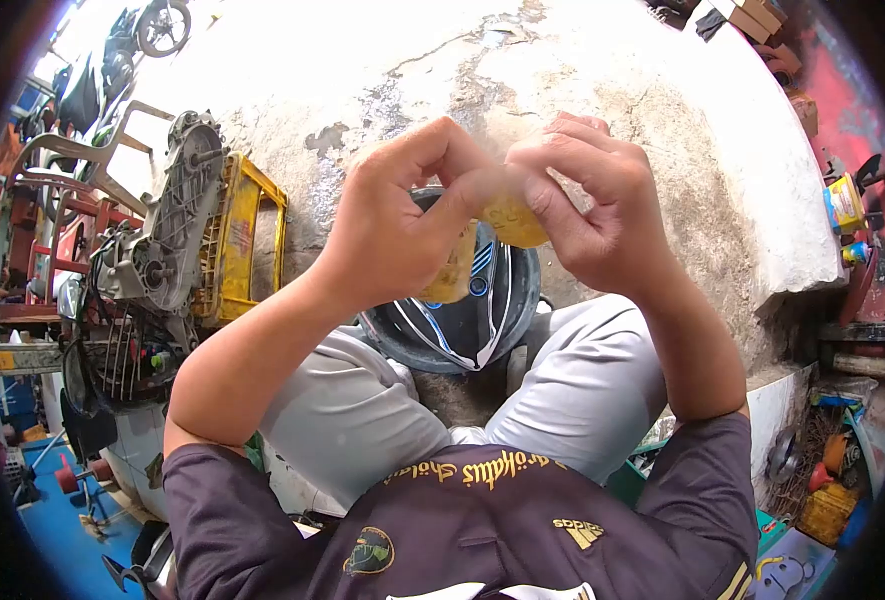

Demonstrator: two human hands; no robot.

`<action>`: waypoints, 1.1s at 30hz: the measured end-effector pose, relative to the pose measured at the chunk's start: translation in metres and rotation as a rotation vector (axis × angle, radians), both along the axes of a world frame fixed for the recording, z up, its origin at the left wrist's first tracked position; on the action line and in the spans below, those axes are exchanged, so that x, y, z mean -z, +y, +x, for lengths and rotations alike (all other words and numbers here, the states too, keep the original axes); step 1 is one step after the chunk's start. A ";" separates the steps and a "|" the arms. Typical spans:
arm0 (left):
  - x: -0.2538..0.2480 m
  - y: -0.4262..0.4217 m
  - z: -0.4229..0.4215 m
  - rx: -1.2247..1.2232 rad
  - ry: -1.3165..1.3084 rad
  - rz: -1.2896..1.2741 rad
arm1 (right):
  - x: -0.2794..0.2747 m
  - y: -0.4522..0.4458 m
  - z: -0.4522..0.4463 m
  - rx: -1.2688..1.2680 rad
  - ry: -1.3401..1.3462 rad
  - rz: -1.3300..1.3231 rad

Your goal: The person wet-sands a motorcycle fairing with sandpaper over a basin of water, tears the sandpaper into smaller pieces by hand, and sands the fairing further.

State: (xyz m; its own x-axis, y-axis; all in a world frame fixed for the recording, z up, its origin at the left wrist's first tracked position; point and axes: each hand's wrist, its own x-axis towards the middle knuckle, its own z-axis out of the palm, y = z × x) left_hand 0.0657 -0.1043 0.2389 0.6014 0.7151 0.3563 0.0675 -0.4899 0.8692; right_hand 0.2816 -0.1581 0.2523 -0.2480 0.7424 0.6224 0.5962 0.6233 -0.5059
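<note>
My left hand (412,215) and my right hand (597,200) are raised close together in front of me, fingers bent and pinched. Between them is a thin yellow translucent packet or sheet (518,222), with faint marks on it. A second yellowish part (450,280) hangs below my left hand; whether it belongs to the same piece I cannot tell. Beneath my hands, between my knees, sits a round black basin (382,335) with a glossy black panel (457,325) in it, striped blue and white.
To the left stand a yellow plastic crate (237,245), a grey metal engine casing (177,215) and a chair frame (112,165). A motorcycle wheel (163,27) shows at the top left. Along the right are a white ledge (772,200) and assorted tools and containers. The concrete floor (682,190) is stained.
</note>
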 end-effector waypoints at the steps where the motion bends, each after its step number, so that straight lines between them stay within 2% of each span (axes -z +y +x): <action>1: 0.002 0.000 0.001 -0.001 0.000 -0.001 | 0.001 0.000 -0.001 -0.001 0.000 -0.001; 3: 0.006 -0.002 0.003 0.009 -0.068 -0.111 | 0.003 0.001 -0.003 0.015 0.080 0.016; 10: 0.010 -0.001 0.008 -0.025 -0.165 -0.142 | 0.008 0.002 -0.006 0.030 0.215 -0.029; 12: 0.010 0.009 0.005 -0.093 -0.032 0.049 | 0.003 0.001 -0.006 0.073 0.295 -0.220; 13: 0.008 0.009 0.003 -0.095 -0.032 0.048 | 0.004 0.001 -0.005 0.072 0.295 -0.222; 15: 0.000 0.007 0.000 -0.096 -0.007 0.098 | 0.008 0.003 -0.001 -0.022 0.456 -0.382; 18: -0.002 0.007 -0.004 -0.110 0.047 0.136 | 0.010 0.008 0.008 -0.109 0.354 -0.455; 22: 0.000 0.009 -0.004 -0.098 0.064 0.179 | 0.011 0.008 0.007 -0.128 0.358 -0.519; 27: -0.002 0.013 -0.004 0.016 0.210 -0.072 | 0.012 0.008 0.012 -0.117 0.290 -0.555; 31: -0.005 0.014 -0.004 0.062 0.244 -0.064 | 0.015 0.007 0.014 -0.113 0.239 -0.558; 33: -0.004 0.014 -0.003 0.077 0.168 -0.089 | 0.014 0.007 0.013 -0.126 0.326 -0.562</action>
